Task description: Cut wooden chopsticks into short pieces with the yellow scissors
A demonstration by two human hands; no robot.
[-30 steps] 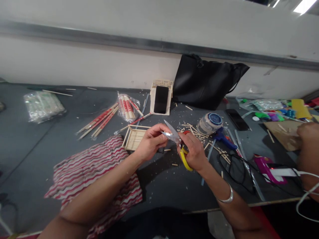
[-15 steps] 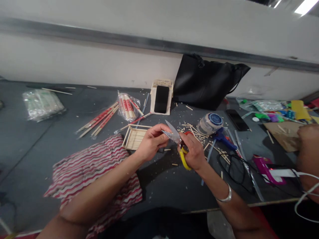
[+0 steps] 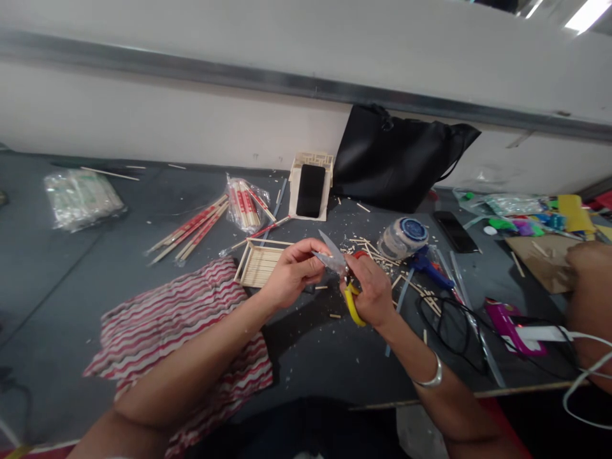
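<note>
My right hand grips scissors with yellow and red handles, their blades parted and pointing up-left. My left hand is pinched at the blades, fingers closed on a small piece I cannot make out. Both hands hover over the dark grey table. Just left of my left hand lies a small wooden stick tray. Cut stick bits are scattered behind the scissors.
A striped red-and-white cloth lies near left. Wrapped chopsticks, a bag of them, a phone in a stick holder, a black bag, a tape roll, a blue glue gun, a purple tool and another person's arm surround me.
Almost nothing differs; my hands and the scissors stay in place, with only a slight shift of the view.
</note>
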